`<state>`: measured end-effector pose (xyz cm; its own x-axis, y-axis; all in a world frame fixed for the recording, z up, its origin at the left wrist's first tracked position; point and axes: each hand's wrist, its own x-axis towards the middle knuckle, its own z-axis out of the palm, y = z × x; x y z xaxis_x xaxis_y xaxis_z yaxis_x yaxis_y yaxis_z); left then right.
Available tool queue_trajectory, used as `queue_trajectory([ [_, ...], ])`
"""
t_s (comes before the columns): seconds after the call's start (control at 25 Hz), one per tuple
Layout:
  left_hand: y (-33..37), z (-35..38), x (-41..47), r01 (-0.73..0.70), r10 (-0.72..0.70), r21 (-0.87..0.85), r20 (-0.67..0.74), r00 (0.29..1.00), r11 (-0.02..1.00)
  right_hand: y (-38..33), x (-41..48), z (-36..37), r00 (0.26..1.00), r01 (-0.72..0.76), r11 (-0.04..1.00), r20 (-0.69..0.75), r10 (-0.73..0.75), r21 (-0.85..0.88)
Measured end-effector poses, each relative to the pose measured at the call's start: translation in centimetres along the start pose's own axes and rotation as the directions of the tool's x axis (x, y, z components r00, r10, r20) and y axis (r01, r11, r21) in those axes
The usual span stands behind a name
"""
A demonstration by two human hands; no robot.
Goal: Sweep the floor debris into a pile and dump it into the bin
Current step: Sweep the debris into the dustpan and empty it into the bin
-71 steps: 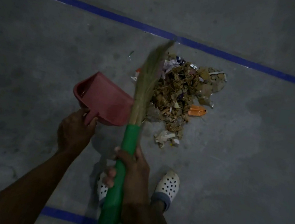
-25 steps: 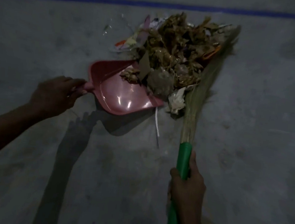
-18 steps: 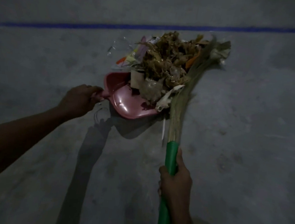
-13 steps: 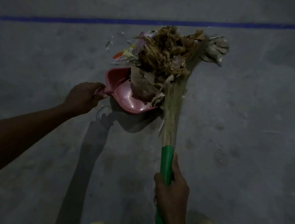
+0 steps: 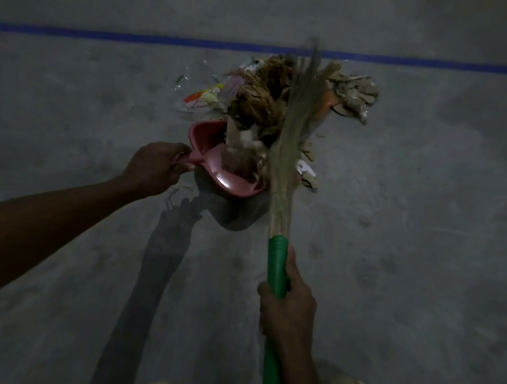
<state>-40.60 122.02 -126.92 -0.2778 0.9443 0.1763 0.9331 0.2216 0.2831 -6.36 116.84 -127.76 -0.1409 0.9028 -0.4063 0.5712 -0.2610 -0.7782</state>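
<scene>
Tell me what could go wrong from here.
1. The broom lies across the debris pile; the cardboard scraps to its right, away from the dustpan, may get left behind.
2. The pile looks bigger than the dustpan, so lifting it with the left hand could spill some.
3. The clear plastic wrapper sits outside the pan's mouth and may be missed.

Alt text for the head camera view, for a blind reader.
A person's left hand holds a pink dustpan by its handle while the right hand grips a green-handled broom, its bristles against a pile of leaves and wrappers at the pan's mouth. A blue line crosses the floor beyond.
</scene>
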Motion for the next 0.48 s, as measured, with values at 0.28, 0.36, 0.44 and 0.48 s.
queue_trajectory([
  [0.28,-0.4,-0.5,0.5,0.117,-0.115,-0.018,0.086,0.990,0.993,1.7,-5.5,1.7,0.992,0.103,0.992,-0.075,-0.097,0.074],
  [0.36,-0.4,-0.5,0.9,0.154,-0.158,0.049,0.087,0.984,0.987,1.3,-5.5,1.4,0.988,0.090,0.991,-0.135,-0.075,0.103],
  [0.44,-0.6,-0.4,1.2,0.166,-0.181,0.168,0.081,0.980,0.972,0.1,-4.0,0.3,0.984,0.071,0.994,-0.169,-0.057,0.081],
  [0.48,-0.7,-0.4,1.3,0.174,-0.197,0.217,0.089,0.976,0.960,-0.7,-3.0,-0.6,0.981,0.072,0.996,-0.187,-0.059,0.062],
])
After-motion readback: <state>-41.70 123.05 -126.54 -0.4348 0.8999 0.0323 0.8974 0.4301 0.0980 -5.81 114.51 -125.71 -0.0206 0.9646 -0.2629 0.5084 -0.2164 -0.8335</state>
